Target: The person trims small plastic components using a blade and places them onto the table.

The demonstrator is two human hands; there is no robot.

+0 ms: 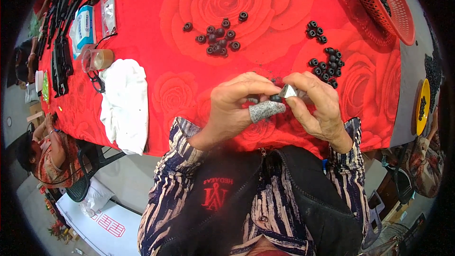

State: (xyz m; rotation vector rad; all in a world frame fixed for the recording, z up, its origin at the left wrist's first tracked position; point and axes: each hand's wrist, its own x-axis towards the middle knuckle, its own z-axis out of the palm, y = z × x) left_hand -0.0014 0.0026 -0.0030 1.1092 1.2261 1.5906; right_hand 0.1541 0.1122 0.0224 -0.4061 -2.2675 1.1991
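Monitoring remotely, I saw the left hand (231, 100) pinch one black part (275, 98), the right hand (323, 102) a pale-tipped piece (288, 92); loose parts (220, 32) lay upper centre, finished or pending unclear.

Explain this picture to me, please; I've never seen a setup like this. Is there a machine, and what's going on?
There is no robot here: these are a person's own left hand and right hand. The single picture comes from a wide camera worn on the head, looking down, so straight edges bend.

On the red tablecloth sit groups of small black round pieces, a red basket, a white cloth and a clear cup.

The right fingers pinch a small object with a pale, pointed end. The left hand, its thumb in a grey cover, seems to hold a dark piece against it; details are too small to tell.
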